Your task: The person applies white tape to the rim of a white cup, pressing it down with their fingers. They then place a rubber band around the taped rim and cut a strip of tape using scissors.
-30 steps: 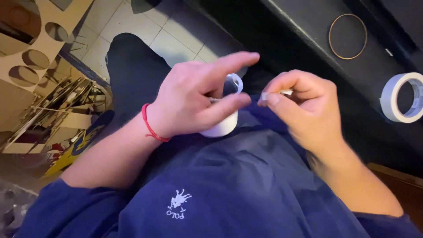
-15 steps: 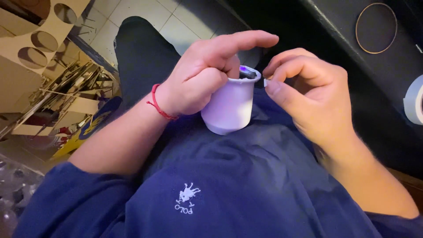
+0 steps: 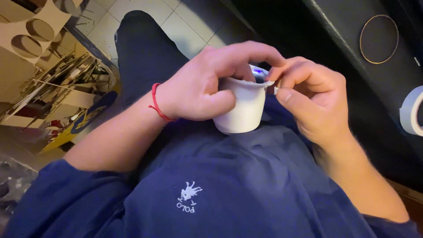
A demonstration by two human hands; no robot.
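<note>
Left hand (image 3: 198,90) is gripping the small white cup (image 3: 241,110), fingers curled round its side, at lap level. Right hand (image 3: 308,101) is pinching at the rim (pinched item unclear).

The cup (image 3: 242,108) looks like smooth matt white plastic. Below the cup, the shirt (image 3: 246,185) is soft navy cloth with a stitched white emblem. Left of the cup, a thin red cord (image 3: 157,104) circles the wrist. Far right of the cup, a tape roll (image 3: 412,112) looks papery and matt. Above it, a thin ring (image 3: 379,39) glints like metal on a dark matt surface (image 3: 352,26). Upper left, pale tiles (image 3: 185,31) look smooth.
</note>
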